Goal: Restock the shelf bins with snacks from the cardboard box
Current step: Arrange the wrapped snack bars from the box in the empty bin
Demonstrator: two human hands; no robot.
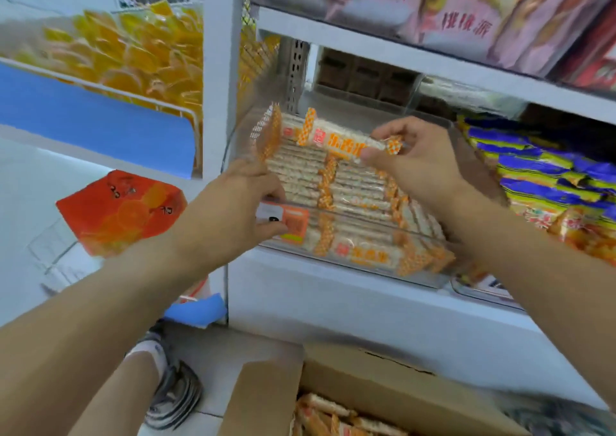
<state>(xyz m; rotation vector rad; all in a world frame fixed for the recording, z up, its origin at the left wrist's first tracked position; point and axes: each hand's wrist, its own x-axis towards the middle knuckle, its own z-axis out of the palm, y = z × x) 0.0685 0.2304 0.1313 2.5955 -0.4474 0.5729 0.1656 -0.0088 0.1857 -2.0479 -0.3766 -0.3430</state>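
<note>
- At far left, a clear shelf bin (100,46) holds a heap of yellow-orange wrapped sweets, with a blue panel (96,119) across its front.
- Below it, a red-orange packet (123,209) printed with orange slices lies tilted on a pale lower shelf.
- The left hand (233,202) reaches to the front left corner of the clear snack bin (366,222); its fingers curl over the bin's rim, thumb beneath near an orange price label (293,224).
- The snack bin, on the middle shelf, is packed with rows of white snack packets with orange checked ends (350,182), lying flat.
- The right hand (423,159) hovers over the back of the bin, its grip pinched closed on one end of a single snack packet (346,142), held level just above the rows.
- At bottom centre, an open cardboard box (366,379) sits on the floor below the shelf, with more orange-and-white packets (333,415) inside.
- Left of the box, a shoe (173,392) shows, blurred.
- At right, a neighbouring bin holds blue and yellow packets (540,175).
- On the upper shelf at top right stand pink packages (466,12), possibly cakes; the print is soft.
</note>
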